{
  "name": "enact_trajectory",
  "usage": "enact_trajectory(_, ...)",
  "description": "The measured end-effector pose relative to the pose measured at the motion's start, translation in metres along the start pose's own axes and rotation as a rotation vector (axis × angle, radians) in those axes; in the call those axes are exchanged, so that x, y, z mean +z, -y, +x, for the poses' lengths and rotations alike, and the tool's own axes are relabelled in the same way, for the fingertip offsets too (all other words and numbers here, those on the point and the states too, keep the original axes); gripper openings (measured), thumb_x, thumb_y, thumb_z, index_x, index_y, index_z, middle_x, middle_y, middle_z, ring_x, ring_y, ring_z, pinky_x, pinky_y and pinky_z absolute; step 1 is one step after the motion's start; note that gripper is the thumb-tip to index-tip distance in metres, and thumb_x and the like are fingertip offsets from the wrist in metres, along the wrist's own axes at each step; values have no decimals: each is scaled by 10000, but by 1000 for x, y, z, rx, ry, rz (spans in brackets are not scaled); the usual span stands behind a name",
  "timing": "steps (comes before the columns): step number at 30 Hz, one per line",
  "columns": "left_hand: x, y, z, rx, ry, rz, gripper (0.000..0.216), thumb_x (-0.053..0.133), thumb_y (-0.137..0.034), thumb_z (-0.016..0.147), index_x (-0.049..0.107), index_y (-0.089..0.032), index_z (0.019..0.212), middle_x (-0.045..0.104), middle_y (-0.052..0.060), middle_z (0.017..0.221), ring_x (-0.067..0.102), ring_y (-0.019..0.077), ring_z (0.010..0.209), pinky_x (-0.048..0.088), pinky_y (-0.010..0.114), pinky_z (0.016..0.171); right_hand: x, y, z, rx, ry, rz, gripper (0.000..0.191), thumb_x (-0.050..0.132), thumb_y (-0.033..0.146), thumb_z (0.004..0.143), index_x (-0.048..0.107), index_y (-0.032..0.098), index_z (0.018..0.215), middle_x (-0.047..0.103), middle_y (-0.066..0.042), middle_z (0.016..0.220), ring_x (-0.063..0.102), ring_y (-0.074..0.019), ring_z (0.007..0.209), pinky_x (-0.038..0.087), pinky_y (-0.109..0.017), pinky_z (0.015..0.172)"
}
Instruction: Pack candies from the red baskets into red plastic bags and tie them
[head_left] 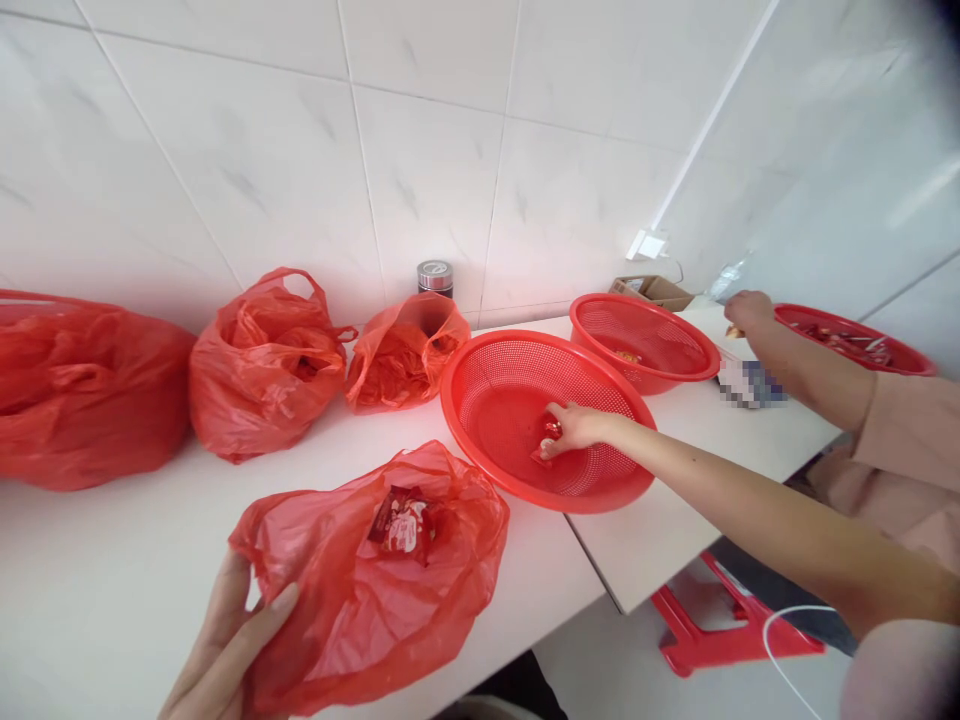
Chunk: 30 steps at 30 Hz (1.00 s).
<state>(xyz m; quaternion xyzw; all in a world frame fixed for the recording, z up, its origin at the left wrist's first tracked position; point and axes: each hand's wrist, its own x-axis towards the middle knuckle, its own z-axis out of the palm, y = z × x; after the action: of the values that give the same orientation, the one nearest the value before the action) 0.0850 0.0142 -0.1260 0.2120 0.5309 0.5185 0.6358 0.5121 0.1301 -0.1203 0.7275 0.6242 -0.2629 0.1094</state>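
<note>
My left hand is closed on the rim of a red plastic bag, which gapes open on the white table. Inside the bag lie a few small red and white wrapped packets. Over to the right, my right hand reaches down into a red perforated basket. Its fingers close around a small red wrapped packet, with a paler one touching the fingertips. The basket floor around the hand is bare red plastic.
Several full red bags, including one at left, stand along the tiled wall beside a dark jar. At right, a co-worker's hand holds a small item between a second basket and a filled basket. A red stool stands below.
</note>
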Motion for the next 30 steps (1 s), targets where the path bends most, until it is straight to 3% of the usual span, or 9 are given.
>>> enact_trajectory(6,16,-13,-10,-34,41,-9,882,826,-206,570,478,-485,1331,668,-27,1228,698,282,945,612,287,657,6,11,9,-1,80,110,428,776,348,624,533,205,945,606,-61,985,643,-173,665,474,-270,558)
enact_trajectory(9,14,-11,-13,27,18,8,901,833,-198,558,474,-464,1341,697,-11,1173,714,245,855,605,256,629,-2,14,7,-18,54,153,343,746,211,643,513,197,895,618,-43,896,630,-154,606,467,-252,522)
enact_trajectory(12,12,-9,-15,124,-15,22,908,828,-184,565,464,-428,1360,715,1,1115,709,196,812,587,203,628,-22,31,-13,-77,-41,198,309,697,191,708,478,202,926,616,-63,965,634,-153,699,479,-230,548)
enact_trajectory(15,20,-14,-19,172,-11,32,870,799,-199,619,438,-409,1382,716,8,1094,699,174,818,579,195,660,-41,70,-53,-325,-115,390,287,652,271,784,442,224,973,604,-53,1048,624,-145,818,505,-214,606)
enact_trajectory(19,35,-24,-23,191,44,45,902,797,-230,624,393,-406,1410,723,11,1039,694,184,796,583,226,654,-28,150,-101,-734,33,514,322,678,339,773,472,231,996,620,-12,934,615,-139,734,506,-248,596)
enact_trajectory(21,36,-27,-22,213,65,72,886,798,-255,625,403,-396,1405,722,8,993,688,184,769,573,224,620,-4,186,-108,-834,32,392,321,662,363,793,504,233,1040,625,-36,987,622,-163,789,501,-275,636)
enact_trajectory(24,23,-34,-17,288,41,204,768,794,-317,644,491,-358,1349,704,-9,855,657,158,691,539,186,562,28,215,-101,-900,-151,65,439,659,367,805,516,204,1186,571,-136,1175,616,-239,902,477,-334,681)
enact_trajectory(27,-4,-48,-11,360,-14,376,655,800,-395,636,574,-327,1246,664,-34,709,589,128,563,495,162,480,34,212,-96,-943,-89,-245,391,627,299,829,561,176,1194,629,-136,1086,629,-249,862,442,-328,658)
enact_trajectory(30,-33,-62,-8,360,-105,455,474,824,-451,580,661,-268,986,673,-29,700,580,130,554,493,163,470,24,195,-102,-911,2,-557,228,606,225,821,658,164,1034,683,-111,951,633,-252,856,419,-361,750)
